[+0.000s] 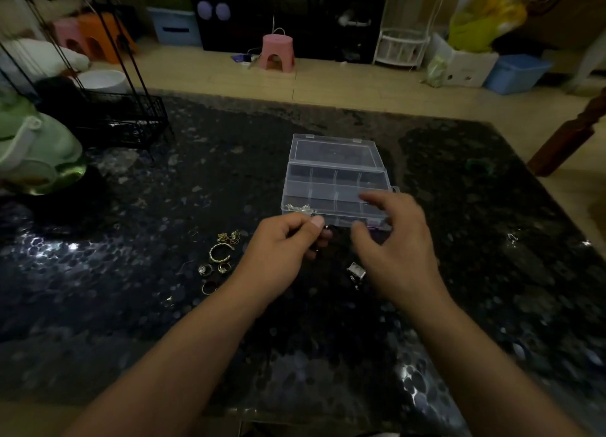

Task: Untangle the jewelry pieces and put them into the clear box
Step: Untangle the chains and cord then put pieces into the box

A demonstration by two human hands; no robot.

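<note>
The clear box point(334, 187) lies open on the dark table, its lid tipped back and its compartments facing me. A silver chain point(300, 208) sits in the near left compartment. My left hand point(282, 243) hovers just in front of the box with fingers curled, pinching something small and dark that I cannot make out. My right hand point(393, 240) hangs beside it over the box's near right corner, fingers spread and holding nothing. Left of my hands lie a gold bracelet point(220, 251), a gold chain tangle point(229, 236) and several rings point(213, 272). A silver piece point(356, 271) lies under my right hand.
A green kettle point(36, 151) and a black wire rack point(128, 118) stand at the table's point(196, 190) far left. A small earring point(512, 239) lies at the right. A wooden chair part point(570, 135) rises past the right edge. Stools and bins stand on the floor beyond.
</note>
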